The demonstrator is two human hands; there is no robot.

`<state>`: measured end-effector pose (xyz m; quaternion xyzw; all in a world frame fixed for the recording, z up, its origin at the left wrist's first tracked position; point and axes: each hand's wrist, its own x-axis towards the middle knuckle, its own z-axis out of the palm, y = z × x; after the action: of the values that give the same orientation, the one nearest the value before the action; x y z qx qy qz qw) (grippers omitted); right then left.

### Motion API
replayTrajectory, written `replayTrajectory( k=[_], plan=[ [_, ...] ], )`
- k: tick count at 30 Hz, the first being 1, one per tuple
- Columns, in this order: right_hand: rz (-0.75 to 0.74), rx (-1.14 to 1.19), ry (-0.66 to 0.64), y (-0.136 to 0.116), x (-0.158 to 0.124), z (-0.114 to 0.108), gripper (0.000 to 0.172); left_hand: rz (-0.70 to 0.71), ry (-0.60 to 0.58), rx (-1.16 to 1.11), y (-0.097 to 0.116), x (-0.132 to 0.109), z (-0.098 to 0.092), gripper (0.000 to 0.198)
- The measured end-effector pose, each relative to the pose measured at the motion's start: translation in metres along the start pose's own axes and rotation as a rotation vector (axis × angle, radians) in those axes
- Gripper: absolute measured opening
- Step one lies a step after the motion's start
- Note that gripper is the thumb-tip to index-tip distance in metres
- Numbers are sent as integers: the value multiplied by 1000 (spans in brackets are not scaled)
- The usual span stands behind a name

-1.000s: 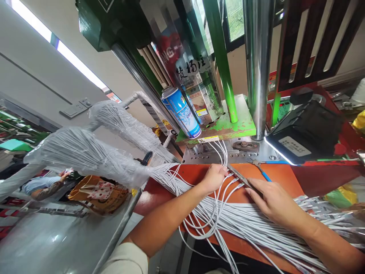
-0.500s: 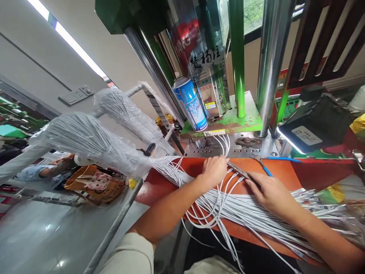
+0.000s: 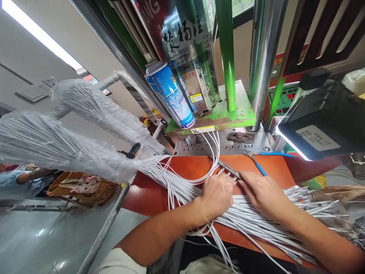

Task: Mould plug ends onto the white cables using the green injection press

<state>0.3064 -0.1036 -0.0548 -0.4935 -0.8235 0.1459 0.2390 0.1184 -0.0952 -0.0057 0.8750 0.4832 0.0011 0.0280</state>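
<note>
Metal bar (image 3: 227,167), above the orange worktop (image 3: 278,170): its right end is pinched by the right hand (image 3: 264,191), thumb against fingers. Left hand (image 3: 218,194): fingers curled beside the bar's cable ends (image 3: 228,174); exact grip hidden. The bar appears rigid, smooth, moderately heavy; grasp at its ends. White cables (image 3: 248,215) nearby look light, flexible. Blue-handled pliers (image 3: 261,169) lie beyond.

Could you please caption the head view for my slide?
Right hand holding a metal bar, left hand on white cables, before a green machine.
</note>
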Motion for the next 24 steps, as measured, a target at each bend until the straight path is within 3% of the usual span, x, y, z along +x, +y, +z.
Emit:
replayTrajectory(
  k=[7,12,19,24],
  plan=[
    [32,-86,49,-3,-1,3,28,-84,108,-6,-13,-7,-17,31],
    [-24,-67,42,-4,0,1,24,-83,-11,-6,-19,0,-13,30],
    [-149,-23,15,-1,2,-2,19,-157,-83,-84,-13,4,-4,28],
    [-70,-121,52,-4,1,1,25,-122,-95,-152,-26,6,-20,34]
  ],
)
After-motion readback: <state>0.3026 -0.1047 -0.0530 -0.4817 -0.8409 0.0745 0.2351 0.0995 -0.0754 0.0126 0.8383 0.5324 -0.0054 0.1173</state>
